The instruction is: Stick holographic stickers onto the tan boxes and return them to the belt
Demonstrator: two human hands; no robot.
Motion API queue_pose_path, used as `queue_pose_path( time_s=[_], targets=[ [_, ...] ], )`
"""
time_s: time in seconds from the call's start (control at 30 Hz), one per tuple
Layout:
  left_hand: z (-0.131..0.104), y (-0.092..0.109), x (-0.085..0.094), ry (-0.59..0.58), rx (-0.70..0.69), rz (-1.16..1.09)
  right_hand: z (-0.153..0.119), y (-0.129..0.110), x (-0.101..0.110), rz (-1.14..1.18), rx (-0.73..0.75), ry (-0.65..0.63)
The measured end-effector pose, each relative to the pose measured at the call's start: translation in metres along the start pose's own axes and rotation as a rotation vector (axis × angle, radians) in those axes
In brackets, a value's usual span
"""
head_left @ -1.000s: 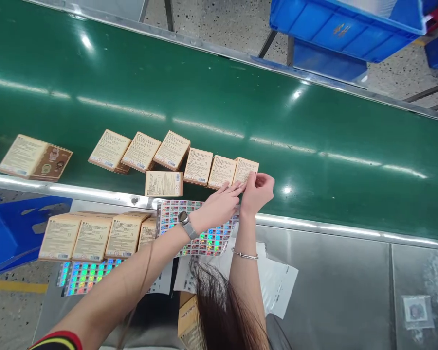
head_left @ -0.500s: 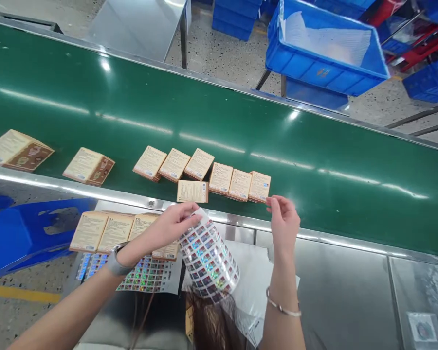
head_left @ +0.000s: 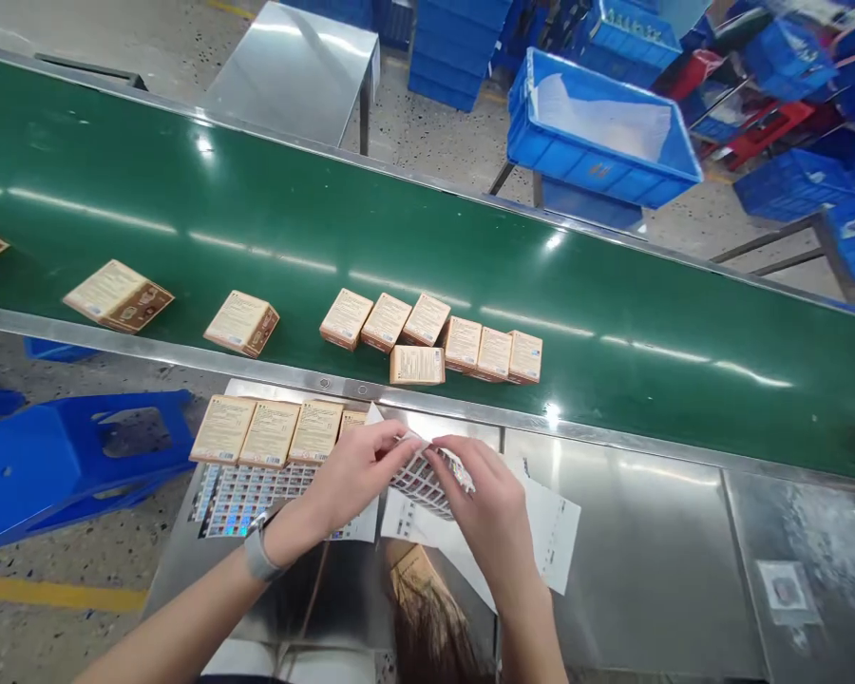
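Between finger and thumb, my left hand (head_left: 360,470) grips the top edge of a sheet of shiny holographic stickers (head_left: 424,486), which bends toward me. My right hand (head_left: 488,494) pinches at the same sheet from the other side, close to my left fingertips. Whether a single sticker lies between those fingertips is hidden. Beyond my hands, several small cream-and-brown cardboard boxes (head_left: 463,342) stand grouped on the green conveyor belt (head_left: 613,275). More such boxes (head_left: 271,432) form a row left of my left hand, on top of other sticker sheets (head_left: 256,499).
White backing sheets (head_left: 552,532) lie on the metal table (head_left: 634,560) under and beside my right hand. A blue stool (head_left: 78,465) stands at the left. Across the belt are a blue crate (head_left: 598,157) and a metal table (head_left: 292,76). Hair hangs at the bottom.
My right hand has come back from the rightmost box on the belt to the sticker sheet. The sheet is now bent between both hands. In the picture, the belt boxes have shifted right.
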State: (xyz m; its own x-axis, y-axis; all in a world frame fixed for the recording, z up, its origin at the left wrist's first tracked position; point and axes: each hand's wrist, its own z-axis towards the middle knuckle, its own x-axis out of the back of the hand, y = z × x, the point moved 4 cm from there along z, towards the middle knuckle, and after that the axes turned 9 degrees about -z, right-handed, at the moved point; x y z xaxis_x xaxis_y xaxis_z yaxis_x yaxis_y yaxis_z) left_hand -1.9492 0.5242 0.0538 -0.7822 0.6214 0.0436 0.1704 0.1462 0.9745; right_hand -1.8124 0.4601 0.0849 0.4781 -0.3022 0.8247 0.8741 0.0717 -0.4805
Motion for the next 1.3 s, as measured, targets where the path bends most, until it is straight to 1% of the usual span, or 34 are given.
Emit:
queue_pose_path(
  time_s=[0.1, 0.17, 0.23, 0.27, 0.3, 0.33, 0.37, 0.43, 0.5, 0.57, 0.6, 0.63, 0.7, 0.8, 0.87, 1.0, 1.17, 1.3],
  targets=[
    [-0.005, 0.000, -0.005, 0.033, -0.005, -0.021, -0.011, -0.015, 0.005, -0.141, 0.073, 0.155],
    [-0.004, 0.001, -0.009, 0.052, -0.002, -0.012, -0.018, -0.018, 0.007, -0.131, 0.065, 0.201],
    [0.002, 0.000, -0.012, 0.069, 0.002, 0.006, -0.022, -0.008, 0.012, -0.057, -0.008, 0.202],
    [0.006, -0.001, -0.013, 0.072, 0.006, 0.025, -0.022, 0.003, 0.014, -0.009, -0.071, 0.189],
    [0.012, -0.002, -0.015, 0.063, 0.012, 0.053, -0.022, 0.020, 0.018, 0.048, -0.152, 0.184],
    [0.019, -0.004, -0.019, 0.041, 0.019, 0.085, -0.019, 0.041, 0.021, 0.113, -0.253, 0.188],
    [0.027, -0.006, -0.024, -0.005, 0.025, 0.115, -0.016, 0.067, 0.023, 0.188, -0.366, 0.197],
    [0.044, -0.010, -0.040, -0.139, 0.012, 0.137, -0.004, 0.125, 0.024, 0.386, -0.603, 0.218],
    [0.065, -0.010, -0.061, -0.276, -0.042, 0.105, 0.016, 0.180, 0.017, 0.599, -0.760, 0.177],
    [0.088, -0.011, -0.085, -0.363, -0.086, 0.074, 0.039, 0.224, 0.010, 0.705, -0.834, 0.143],
    [0.101, -0.012, -0.096, -0.380, -0.093, 0.068, 0.050, 0.241, 0.006, 0.725, -0.847, 0.128],
    [0.114, -0.013, -0.107, -0.386, -0.095, 0.065, 0.060, 0.255, 0.002, 0.729, -0.854, 0.114],
    [0.138, -0.018, -0.126, -0.370, -0.109, 0.068, 0.074, 0.274, -0.006, 0.731, -0.858, 0.074],
    [0.165, -0.027, -0.147, -0.336, -0.136, 0.072, 0.079, 0.287, -0.017, 0.742, -0.868, 0.018],
    [0.173, -0.035, -0.155, -0.329, -0.104, 0.091, 0.075, 0.291, -0.019, 0.745, -0.875, 0.018],
    [0.176, -0.043, -0.162, -0.332, -0.031, 0.129, 0.066, 0.297, -0.015, 0.733, -0.880, 0.073],
    [0.178, -0.044, -0.169, -0.330, -0.038, 0.135, 0.064, 0.305, -0.010, 0.683, -0.870, 0.053],
    [0.184, -0.044, -0.177, -0.337, -0.036, 0.160, 0.064, 0.307, -0.005, 0.545, -0.880, 0.072]
  ],
)
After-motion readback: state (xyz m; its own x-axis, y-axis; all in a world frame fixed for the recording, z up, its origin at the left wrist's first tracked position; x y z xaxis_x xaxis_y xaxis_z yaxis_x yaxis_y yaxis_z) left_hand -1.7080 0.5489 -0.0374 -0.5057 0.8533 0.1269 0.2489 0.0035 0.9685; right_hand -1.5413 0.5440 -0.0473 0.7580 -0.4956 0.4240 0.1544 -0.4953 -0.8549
